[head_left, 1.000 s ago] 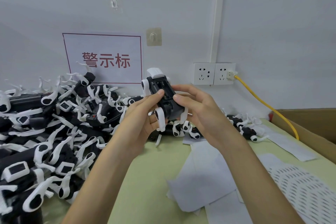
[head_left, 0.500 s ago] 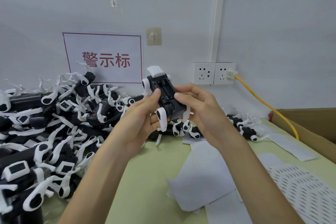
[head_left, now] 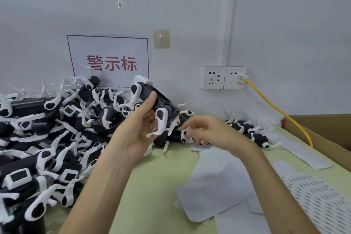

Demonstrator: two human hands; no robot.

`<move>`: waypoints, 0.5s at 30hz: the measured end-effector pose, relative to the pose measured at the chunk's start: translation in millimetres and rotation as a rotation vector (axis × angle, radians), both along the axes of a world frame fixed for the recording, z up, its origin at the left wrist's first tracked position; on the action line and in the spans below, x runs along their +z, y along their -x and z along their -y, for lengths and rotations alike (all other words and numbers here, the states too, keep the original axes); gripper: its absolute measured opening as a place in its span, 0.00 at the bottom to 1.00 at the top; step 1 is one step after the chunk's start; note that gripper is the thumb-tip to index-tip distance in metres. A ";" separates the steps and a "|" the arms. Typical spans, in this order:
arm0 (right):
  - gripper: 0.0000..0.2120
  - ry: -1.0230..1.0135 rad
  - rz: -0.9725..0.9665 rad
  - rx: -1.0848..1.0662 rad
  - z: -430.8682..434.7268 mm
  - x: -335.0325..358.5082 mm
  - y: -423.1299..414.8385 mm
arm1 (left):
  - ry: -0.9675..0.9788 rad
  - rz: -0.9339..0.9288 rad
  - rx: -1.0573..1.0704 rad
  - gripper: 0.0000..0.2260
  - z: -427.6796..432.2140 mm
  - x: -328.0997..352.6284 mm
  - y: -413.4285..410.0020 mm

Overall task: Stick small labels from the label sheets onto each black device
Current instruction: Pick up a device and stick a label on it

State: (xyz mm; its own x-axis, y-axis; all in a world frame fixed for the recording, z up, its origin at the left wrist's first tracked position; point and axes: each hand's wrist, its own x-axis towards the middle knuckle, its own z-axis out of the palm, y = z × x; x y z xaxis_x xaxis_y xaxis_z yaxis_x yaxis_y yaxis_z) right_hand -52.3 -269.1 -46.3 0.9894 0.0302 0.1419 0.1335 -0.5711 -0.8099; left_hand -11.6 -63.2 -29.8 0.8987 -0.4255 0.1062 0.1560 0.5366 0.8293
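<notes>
My left hand (head_left: 138, 125) grips a black device (head_left: 161, 103) with white tabs, held up above the table and tilted to the left. My right hand (head_left: 207, 132) is off the device, lower and to its right, blurred, with fingers loosely curled and nothing plainly held. A big pile of black devices (head_left: 47, 138) with white tabs covers the left of the table. A label sheet (head_left: 319, 199) with rows of small labels lies at the right. Blank white backing sheets (head_left: 214, 182) lie under my right forearm.
A few more devices (head_left: 252, 131) lie by the wall at the right. A cardboard box (head_left: 326, 131) stands at the far right edge, with a yellow cable (head_left: 281, 112) running from the wall socket (head_left: 224, 77) behind it. A red-framed sign (head_left: 109, 61) hangs on the wall.
My right hand has let go of the device and dropped down to the right. My left hand has tilted the device over to the left.
</notes>
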 end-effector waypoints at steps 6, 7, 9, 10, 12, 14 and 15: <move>0.19 0.277 -0.434 0.373 -6.8 -21.1 -0.9 | 0.084 -0.088 -0.031 0.13 0.3 1.6 1.8; 0.20 0.264 -0.476 0.381 -11.1 -25.2 -2.5 | 0.077 -0.079 -0.020 0.12 -0.1 2.1 2.8; 0.21 0.241 -0.548 0.402 -18.7 -32.6 -5.1 | 0.042 -0.015 0.020 0.10 -2.4 3.7 3.0; 0.21 0.244 -0.564 0.416 -21.1 -35.3 -6.1 | 0.028 0.057 0.008 0.16 -3.3 4.3 3.2; 0.18 0.259 -0.545 0.431 -23.5 -37.3 -6.8 | 0.027 0.180 -0.025 0.21 -4.8 5.8 4.4; 0.12 0.229 -0.490 0.423 -23.1 -34.8 -5.5 | 0.095 0.216 -0.022 0.12 -7.5 7.9 5.4; 0.09 0.199 -0.470 0.419 -22.6 -32.1 -4.2 | 0.125 0.204 -0.024 0.08 -9.1 8.7 5.5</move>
